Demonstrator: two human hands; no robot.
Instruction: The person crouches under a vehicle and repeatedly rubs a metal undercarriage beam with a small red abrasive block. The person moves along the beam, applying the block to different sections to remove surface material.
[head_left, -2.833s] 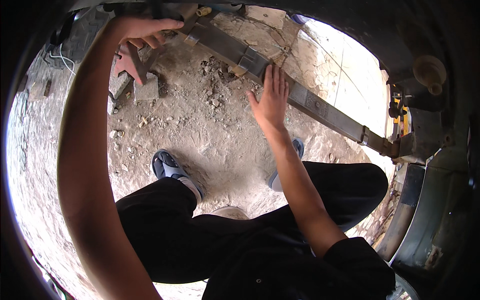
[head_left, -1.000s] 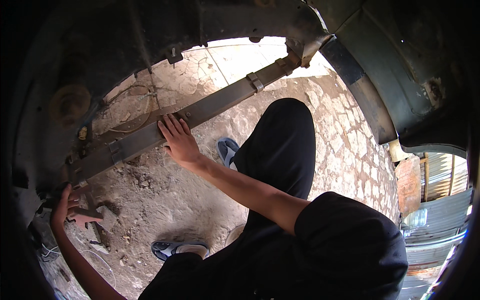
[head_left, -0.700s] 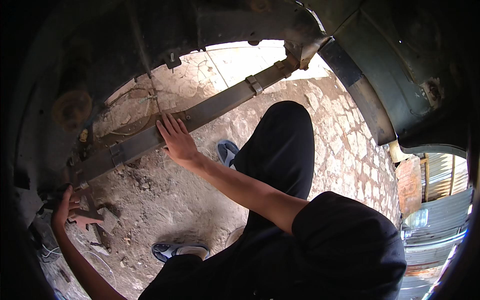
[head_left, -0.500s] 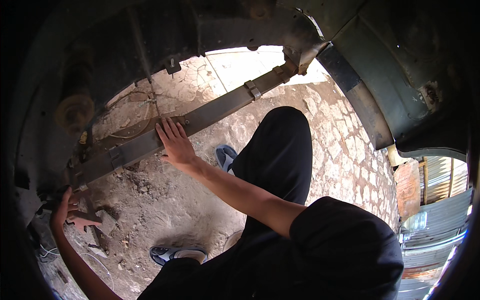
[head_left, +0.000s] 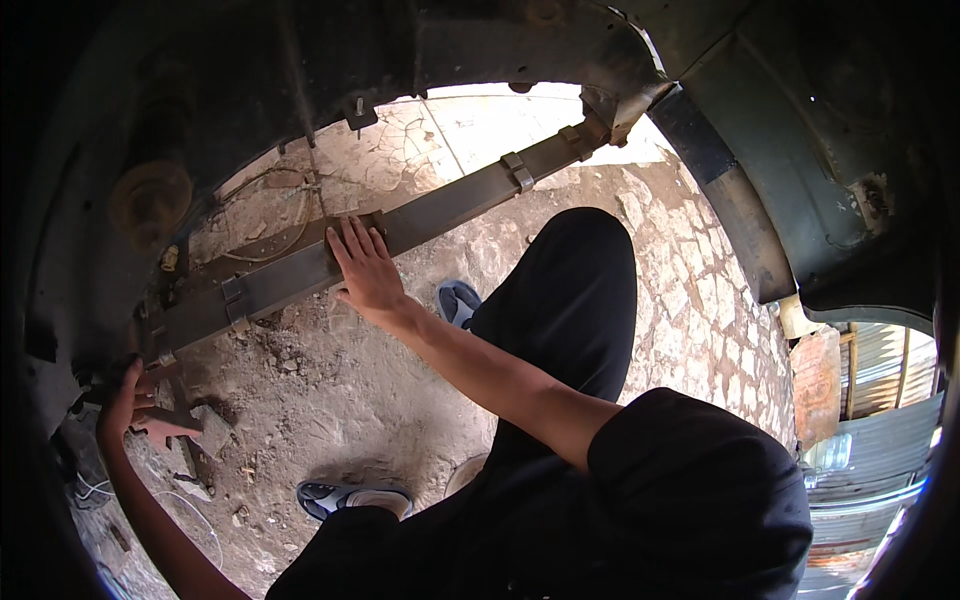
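A long, flat, dark metal bar [head_left: 450, 205] with clamp bands runs diagonally beneath the vehicle. My right hand [head_left: 368, 262] lies open on its middle, fingers spread and pressed to the metal, holding nothing. At the bar's lower left end, my left hand [head_left: 128, 400] curls among dark fittings; what it grips is partly hidden. A reddish metal piece [head_left: 170, 428] and broken concrete chunks [head_left: 215, 425] sit just right of that hand.
Dark body panels [head_left: 780, 150] arch above and to the right, with a rusty round fitting [head_left: 150, 200] at upper left. My bent knee [head_left: 565, 260] stands over dusty stone paving [head_left: 690, 300]. Corrugated sheets [head_left: 870, 450] and a white cable [head_left: 205, 515] lie at the edges.
Since the oldest frame the view has turned, so the bar now slopes up to the right. Both hands remain on or beside it; in the last second they have barely moved.
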